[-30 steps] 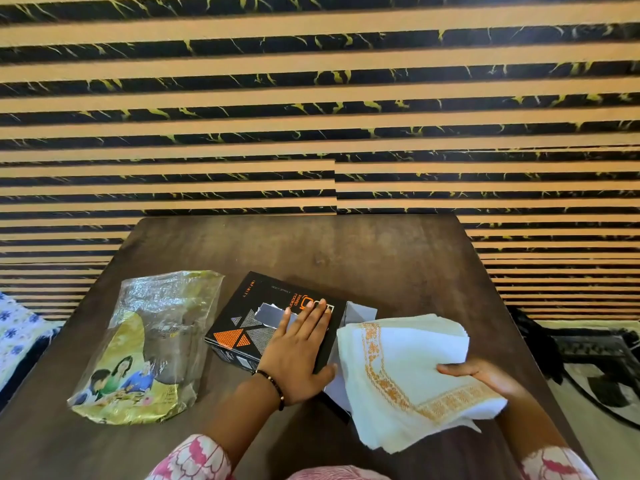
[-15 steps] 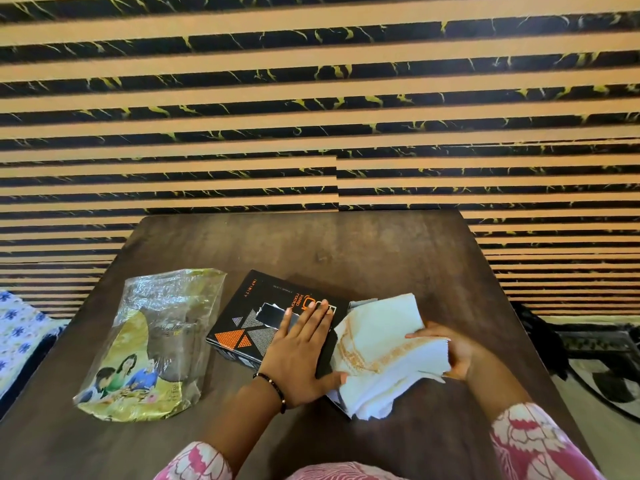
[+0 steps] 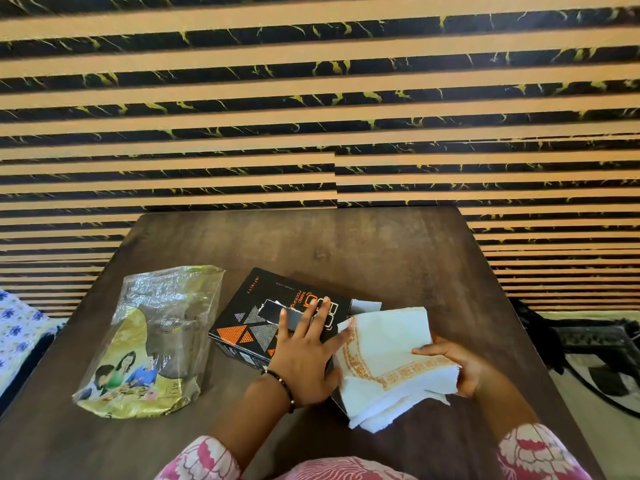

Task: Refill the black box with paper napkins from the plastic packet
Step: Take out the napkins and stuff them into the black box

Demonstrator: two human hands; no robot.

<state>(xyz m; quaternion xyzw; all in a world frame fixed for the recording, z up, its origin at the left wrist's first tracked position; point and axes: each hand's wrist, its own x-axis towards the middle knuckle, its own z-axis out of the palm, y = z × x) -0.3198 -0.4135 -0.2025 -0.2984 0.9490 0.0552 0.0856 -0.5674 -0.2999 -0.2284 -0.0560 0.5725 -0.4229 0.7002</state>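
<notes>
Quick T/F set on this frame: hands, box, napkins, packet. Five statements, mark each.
1. The left hand lies flat on top of the black box. True.
2. The right hand is empty. False: it grips the stack of white napkins.
3. The plastic packet lies on the table, left of the box. True.
4. The napkins are plain white all over. False: they carry an orange patterned border.
5. Either hand touches the packet. False: both are apart from it, at the box and the napkins.
</notes>
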